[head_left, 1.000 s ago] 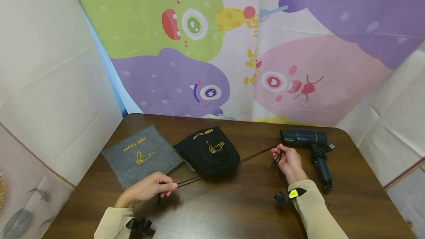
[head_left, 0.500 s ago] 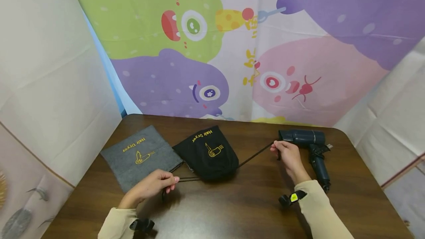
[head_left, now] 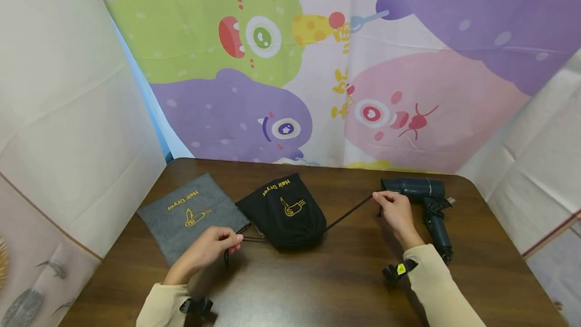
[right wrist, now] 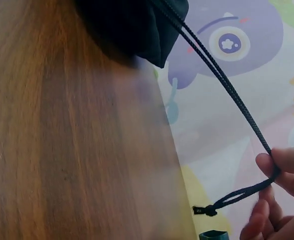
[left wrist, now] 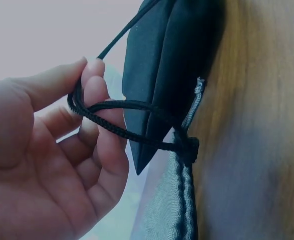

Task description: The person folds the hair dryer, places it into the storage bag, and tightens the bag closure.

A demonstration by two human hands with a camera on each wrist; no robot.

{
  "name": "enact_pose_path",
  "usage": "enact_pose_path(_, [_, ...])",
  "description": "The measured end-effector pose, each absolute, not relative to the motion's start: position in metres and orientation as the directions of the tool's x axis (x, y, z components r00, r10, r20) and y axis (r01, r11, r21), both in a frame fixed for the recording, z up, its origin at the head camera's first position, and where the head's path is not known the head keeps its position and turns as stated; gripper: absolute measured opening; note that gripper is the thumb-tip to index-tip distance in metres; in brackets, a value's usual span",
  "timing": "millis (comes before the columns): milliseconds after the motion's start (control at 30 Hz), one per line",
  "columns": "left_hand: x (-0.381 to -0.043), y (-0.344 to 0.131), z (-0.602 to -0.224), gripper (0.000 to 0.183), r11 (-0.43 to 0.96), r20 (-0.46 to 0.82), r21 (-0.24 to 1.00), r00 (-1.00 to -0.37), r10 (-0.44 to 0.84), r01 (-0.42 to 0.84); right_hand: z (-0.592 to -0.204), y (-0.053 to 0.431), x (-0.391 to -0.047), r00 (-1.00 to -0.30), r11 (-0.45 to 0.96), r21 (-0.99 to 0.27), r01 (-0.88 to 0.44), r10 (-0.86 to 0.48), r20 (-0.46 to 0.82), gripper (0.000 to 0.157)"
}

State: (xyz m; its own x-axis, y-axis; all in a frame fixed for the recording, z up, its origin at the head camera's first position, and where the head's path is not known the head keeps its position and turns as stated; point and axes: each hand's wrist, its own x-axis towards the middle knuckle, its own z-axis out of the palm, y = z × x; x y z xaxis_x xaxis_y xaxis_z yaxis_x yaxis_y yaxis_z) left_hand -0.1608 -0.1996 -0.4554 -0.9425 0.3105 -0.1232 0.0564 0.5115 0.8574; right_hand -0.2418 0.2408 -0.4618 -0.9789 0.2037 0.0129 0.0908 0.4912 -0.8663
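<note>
A black drawstring bag (head_left: 281, 216) with yellow "Hair Dryer" lettering sits mid-table, its mouth gathered toward me and its body bulging slightly. Left of it, my left hand (head_left: 206, 249) pinches one drawstring between thumb and forefinger. The left wrist view shows that cord's loop (left wrist: 129, 104) hanging past the fingers to a knot (left wrist: 188, 150). On the other side my right hand (head_left: 397, 214) pinches the opposite drawstring (head_left: 348, 213), which runs straight and taut up from the bag. Its knotted end (right wrist: 210, 210) dangles below the fingers in the right wrist view.
A grey bag (head_left: 195, 221) with the same lettering lies flat at the left, partly behind my left hand. A dark hair dryer (head_left: 415, 188) lies at the right, just beyond my right hand. A cartoon-print cloth (head_left: 327, 140) hangs behind the brown table (head_left: 327, 286).
Both hands keep hold of the drawstrings. My left hand has moved slightly away from me and to the right. The right cord looks straighter, and the bag's mouth is bunched more tightly.
</note>
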Motion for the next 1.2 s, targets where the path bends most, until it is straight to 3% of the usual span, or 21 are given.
enact_pose_path(233, [-0.169,-0.197,-0.454,0.032,0.505,-0.103,0.862,-0.958,0.268,0.048,-0.458,0.24,-0.242,-0.98,0.595,-0.802,0.057,0.187,0.07,0.036])
enact_pose_path(500, [-0.18,-0.187,-0.45,0.027,0.582,-0.038,0.81,-0.983,0.18,0.075,-0.452,0.224,-0.256,-0.983,0.383,-0.923,0.04,0.179,0.032,0.03])
enact_pose_path(667, [-0.191,-0.179,-0.451,0.026,0.615,-0.006,0.784,-0.99,0.141,0.082,-0.448,0.209,-0.266,-0.981,0.369,-0.929,-0.012,0.176,0.082,0.026])
enact_pose_path(1000, [-0.212,-0.157,-0.45,0.025,0.73,0.066,0.678,-0.996,0.053,0.084,-0.436,0.169,-0.276,-0.937,0.559,-0.778,-0.288,0.005,0.35,0.02])
enact_pose_path(1200, [-0.219,-0.141,-0.456,0.021,0.72,0.127,0.686,-0.992,0.025,0.106,-0.434,0.139,-0.274,-0.895,0.529,-0.74,-0.416,-0.092,0.437,0.017])
